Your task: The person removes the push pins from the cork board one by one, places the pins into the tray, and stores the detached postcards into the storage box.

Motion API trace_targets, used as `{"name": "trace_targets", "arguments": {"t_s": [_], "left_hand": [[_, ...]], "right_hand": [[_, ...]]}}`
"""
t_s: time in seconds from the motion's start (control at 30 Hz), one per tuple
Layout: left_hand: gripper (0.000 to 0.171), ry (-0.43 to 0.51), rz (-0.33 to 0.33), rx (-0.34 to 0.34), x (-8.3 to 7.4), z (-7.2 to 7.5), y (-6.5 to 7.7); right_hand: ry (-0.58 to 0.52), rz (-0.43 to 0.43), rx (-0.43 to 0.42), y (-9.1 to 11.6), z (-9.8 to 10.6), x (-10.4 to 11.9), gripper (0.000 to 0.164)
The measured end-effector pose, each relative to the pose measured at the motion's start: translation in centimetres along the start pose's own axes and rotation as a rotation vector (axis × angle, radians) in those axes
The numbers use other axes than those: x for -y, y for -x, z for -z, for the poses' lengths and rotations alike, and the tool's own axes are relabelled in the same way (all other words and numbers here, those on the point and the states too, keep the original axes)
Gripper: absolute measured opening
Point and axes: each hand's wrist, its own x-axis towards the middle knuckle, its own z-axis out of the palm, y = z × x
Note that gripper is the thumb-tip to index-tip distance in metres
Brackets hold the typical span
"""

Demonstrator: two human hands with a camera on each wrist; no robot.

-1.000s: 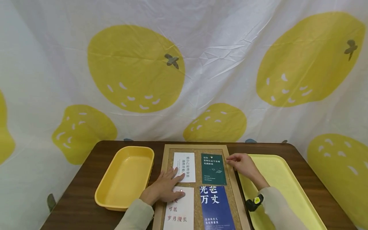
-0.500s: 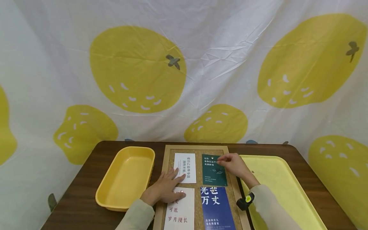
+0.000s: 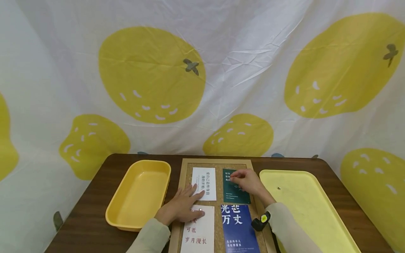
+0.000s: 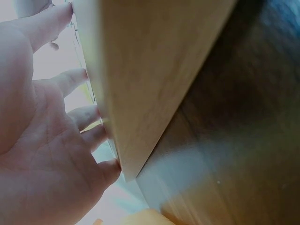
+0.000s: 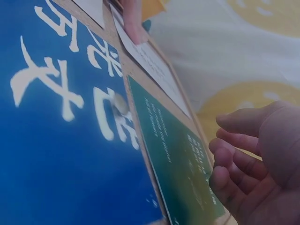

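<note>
Your right hand point(image 3: 250, 183) hides part of the green card point(image 3: 235, 195), far right corner of the corkboard point(image 3: 202, 161); whether it pinches anything, you can't tell. Your left hand point(image 3: 180, 206) partly covers the top of the red-lettered card point(image 3: 197, 233). Corkboard's near edge cut off. Speck point(image 3: 278, 188) near far left corner of the pale yellow tray point(image 3: 311, 214): too small to identify.

- We face a white, creased cloth point(image 3: 218, 80) hanging behind the table, printed with large yellow fruits point(image 3: 152, 75) that carry short white dashes
- We see a dark brown, wood-grained table point(image 3: 87, 216) with rounded far corners
- On our left stands a deep orange-yellow basin point(image 3: 140, 193), its corners rounded
- On our right lies a shallow, pale yellow tray point(image 3: 311, 211), its near end running out of view
</note>
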Motion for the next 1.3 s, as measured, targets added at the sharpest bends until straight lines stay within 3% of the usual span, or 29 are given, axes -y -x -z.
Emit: {"name": "trace_targets", "arguments": {"t_s": [0.43,0.93,1.3], "left_hand": [[0.074,0.005,-0.009,0.005,0.1,0.1,0.0],[0.074,0.003,-0.01,0.005,0.2,0.1,0.0],[0.074,-0.002,-0.011,-0.003,0.1,0.2,0.1]], "right_hand": [[-0.027,0.079,0.031,-0.9,-2.1,0.7,0.012],[0.0,-0.002,0.059,-2.5,-3.1,1.4,0.013],[-0.009,0.032,0.045,-4.0,-4.3,1.6,0.018]]}}
